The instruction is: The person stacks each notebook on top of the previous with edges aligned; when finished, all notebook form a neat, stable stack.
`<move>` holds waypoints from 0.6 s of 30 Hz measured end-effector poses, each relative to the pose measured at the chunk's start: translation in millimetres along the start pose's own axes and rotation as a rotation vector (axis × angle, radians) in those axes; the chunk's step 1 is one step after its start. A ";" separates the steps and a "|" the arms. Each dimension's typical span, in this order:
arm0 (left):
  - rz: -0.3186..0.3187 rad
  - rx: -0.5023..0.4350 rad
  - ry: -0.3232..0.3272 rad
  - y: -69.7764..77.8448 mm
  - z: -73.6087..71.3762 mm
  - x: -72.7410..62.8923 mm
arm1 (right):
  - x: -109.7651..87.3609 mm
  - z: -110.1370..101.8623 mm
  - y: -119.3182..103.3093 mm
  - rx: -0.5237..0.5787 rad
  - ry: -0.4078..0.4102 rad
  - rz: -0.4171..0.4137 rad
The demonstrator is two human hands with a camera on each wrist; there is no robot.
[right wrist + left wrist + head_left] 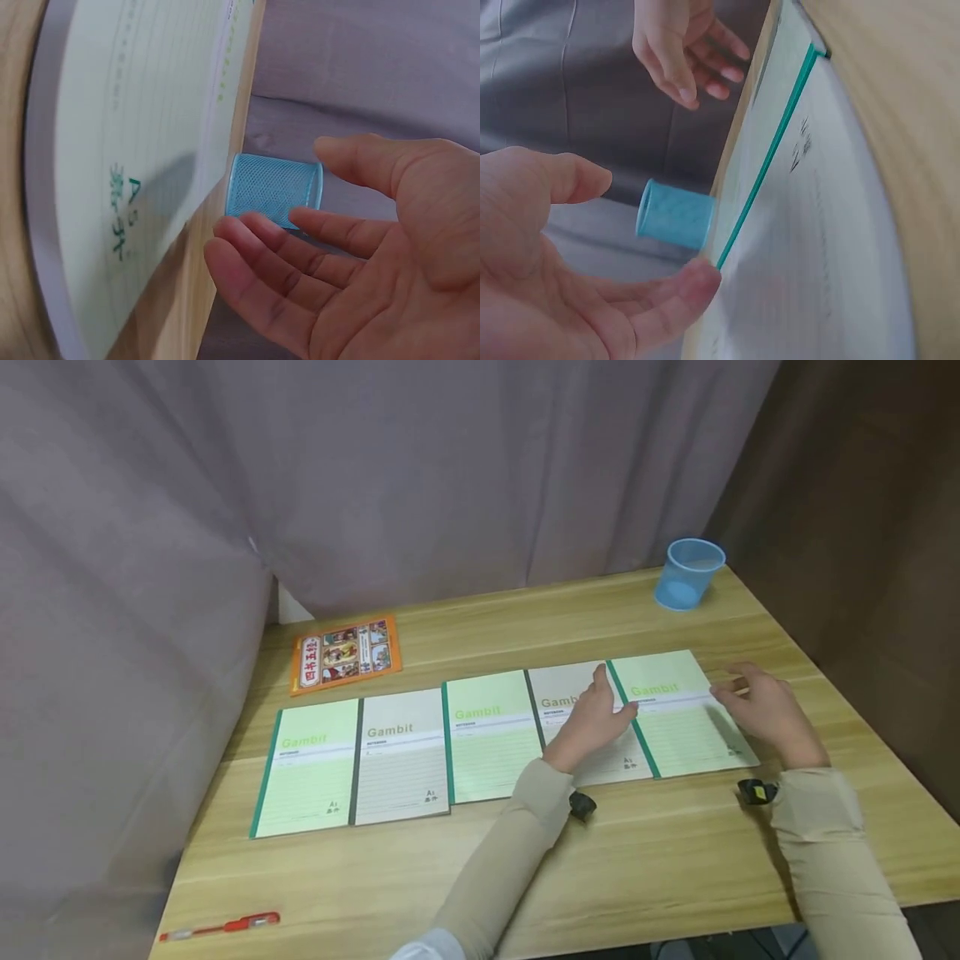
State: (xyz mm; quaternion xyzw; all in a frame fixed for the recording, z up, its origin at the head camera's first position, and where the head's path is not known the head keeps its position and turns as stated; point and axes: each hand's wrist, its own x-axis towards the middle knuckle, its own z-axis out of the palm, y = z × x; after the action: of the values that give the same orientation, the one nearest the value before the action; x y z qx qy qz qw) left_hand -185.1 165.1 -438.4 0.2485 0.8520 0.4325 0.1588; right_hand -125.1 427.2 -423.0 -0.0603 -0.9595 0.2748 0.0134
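Note:
Several Gambit notebooks lie side by side in a row, green and grey covers alternating. My left hand [595, 718] is over the right-hand grey notebook [600, 764], thumb and fingers spread, holding nothing; in the left wrist view its fingertips [699, 283] come close to the notebook's surface, and contact is unclear. At the right end of the row is a green notebook [678, 739] with a dark green spine. Beside its right edge hovers my right hand [765, 706], fingers loosely bent with nothing between them, as the right wrist view also shows.
A blue mesh pen cup [686, 578] stands at the back right of the wooden table [420, 893]. An orange picture book [347, 654] lies behind the row on the left. At the front left is a red pen [221, 927]. Grey curtains [420, 477] hang behind.

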 end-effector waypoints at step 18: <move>-0.095 -0.195 -0.009 1.2 18.6 4.9 | 5.0 -0.2 2.8 -0.015 -0.132 0.059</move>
State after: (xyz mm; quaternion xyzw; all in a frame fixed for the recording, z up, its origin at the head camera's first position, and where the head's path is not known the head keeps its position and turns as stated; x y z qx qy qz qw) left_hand -179.8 180.7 -448.5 0.1933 0.8158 0.5044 0.2065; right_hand -129.8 430.3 -424.4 -0.0707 -0.9582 0.2711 -0.0584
